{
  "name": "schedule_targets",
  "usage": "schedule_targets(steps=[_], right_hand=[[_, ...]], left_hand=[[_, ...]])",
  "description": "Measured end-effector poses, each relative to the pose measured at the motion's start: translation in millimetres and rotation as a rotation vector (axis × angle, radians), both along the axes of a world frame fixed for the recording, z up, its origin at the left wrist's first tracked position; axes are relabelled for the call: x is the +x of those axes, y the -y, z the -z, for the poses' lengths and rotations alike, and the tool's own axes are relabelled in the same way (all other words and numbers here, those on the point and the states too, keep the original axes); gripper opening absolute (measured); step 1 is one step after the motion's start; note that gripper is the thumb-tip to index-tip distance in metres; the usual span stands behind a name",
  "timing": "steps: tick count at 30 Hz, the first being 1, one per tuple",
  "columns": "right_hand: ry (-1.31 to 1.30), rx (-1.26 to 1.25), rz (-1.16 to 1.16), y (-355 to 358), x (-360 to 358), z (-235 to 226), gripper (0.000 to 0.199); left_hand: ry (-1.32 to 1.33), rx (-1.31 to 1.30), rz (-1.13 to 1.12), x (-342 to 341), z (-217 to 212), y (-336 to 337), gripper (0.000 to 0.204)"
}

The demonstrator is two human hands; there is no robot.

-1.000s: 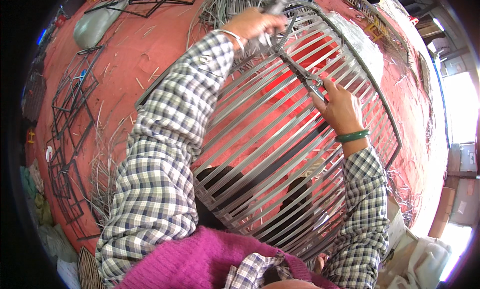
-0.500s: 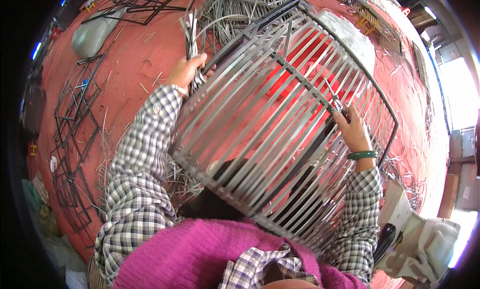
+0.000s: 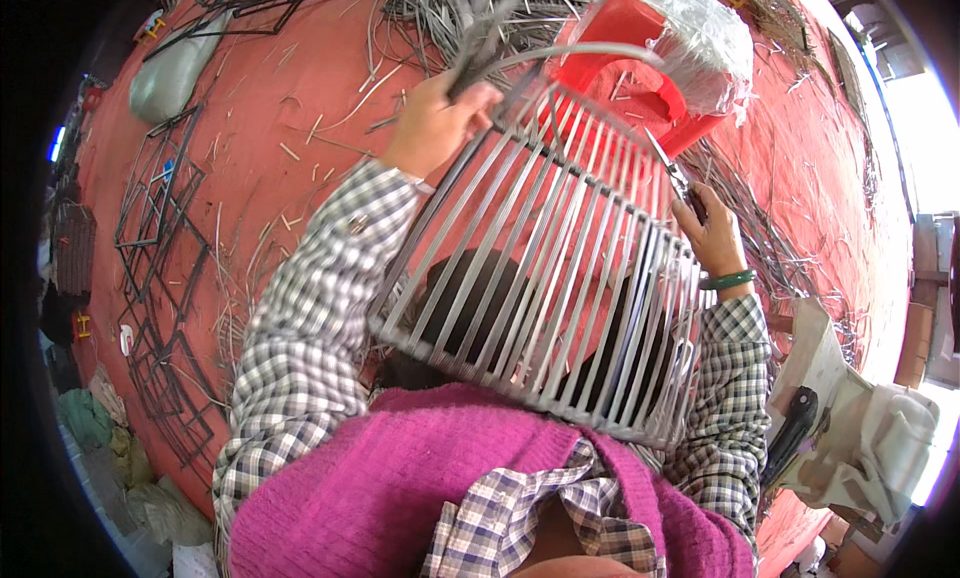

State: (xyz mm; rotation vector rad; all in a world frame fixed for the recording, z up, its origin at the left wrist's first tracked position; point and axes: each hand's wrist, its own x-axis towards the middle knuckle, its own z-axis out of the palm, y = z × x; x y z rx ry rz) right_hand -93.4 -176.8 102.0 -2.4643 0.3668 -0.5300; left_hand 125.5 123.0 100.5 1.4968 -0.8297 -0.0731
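Observation:
Tilted over my lap is a dark frame with many grey flat strips [image 3: 520, 268] running across it in rows, like a slatted basket. My left hand [image 3: 440, 128] is closed round a bundle of loose grey strips [image 3: 490, 38] at the frame's upper left corner; the bundle is smeared by motion. One long strip [image 3: 590, 51] arches from there to the right. In my right hand [image 3: 712, 228], at the frame's right side, is a pair of scissors [image 3: 672, 168], blades pointing up and left. Part of the handles is hidden by my fingers.
Beyond the frame stands a red plastic stool [image 3: 640, 78] with clear wrapping [image 3: 705, 43] on it. A heap of grey strips [image 3: 430, 23] lies at the far side. Bare dark frames [image 3: 165, 218] are on the red floor at left. A dark-handled tool [image 3: 795, 423] rests at lower right.
The slatted frame has turned and tipped closer to my body, uncovering more of the red stool. My left hand has moved right and slightly up with the strips; my right hand keeps the scissors.

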Motion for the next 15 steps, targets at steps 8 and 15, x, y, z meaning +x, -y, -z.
schedule_targets(steps=[8,15], right_hand=[[-0.011,0.079,0.143,-14,-14,73,0.046],[-0.197,0.21,0.164,14,-36,121,0.048]], left_hand=[[-0.039,0.5,0.088,-28,77,104,0.023],[-0.369,0.748,-0.011,54,102,124,0.03]])
